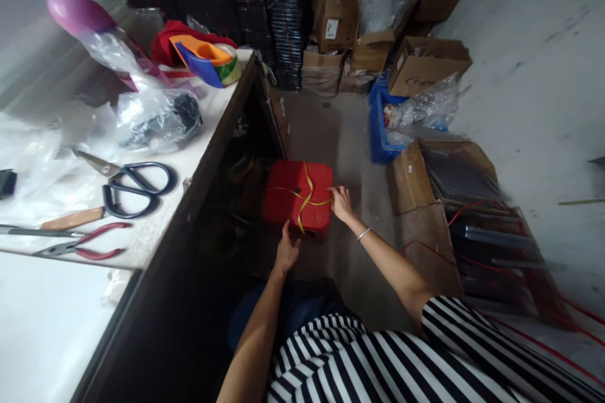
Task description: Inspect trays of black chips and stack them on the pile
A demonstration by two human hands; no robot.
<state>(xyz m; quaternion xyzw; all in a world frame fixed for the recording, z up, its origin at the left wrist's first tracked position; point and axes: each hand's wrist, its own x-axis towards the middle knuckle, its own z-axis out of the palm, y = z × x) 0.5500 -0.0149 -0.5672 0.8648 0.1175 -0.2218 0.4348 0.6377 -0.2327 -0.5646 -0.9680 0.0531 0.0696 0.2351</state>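
Note:
Low in front of me, beside the workbench, is a red plastic stool (284,177) with rounded corners and a small dark hole in its top. A yellow strap (308,192) crosses over it both ways. My right hand (341,203), with a bangle at the wrist, has its fingers curled at the stool's right edge, where the strap passes over. At the near edge, close to the strap's lower end, my left hand (287,250) has its index finger and thumb apart. Whether its other fingers touch the stool's underside is hidden.
On the workbench (186,157) at left lie scissors (137,186), red-handled pliers (89,244), a tape dispenser (203,58) and plastic-wrapped things. Along the right wall stand a blue crate (378,129) and cardboard boxes (428,66). Black stacks (287,38) rise at the back.

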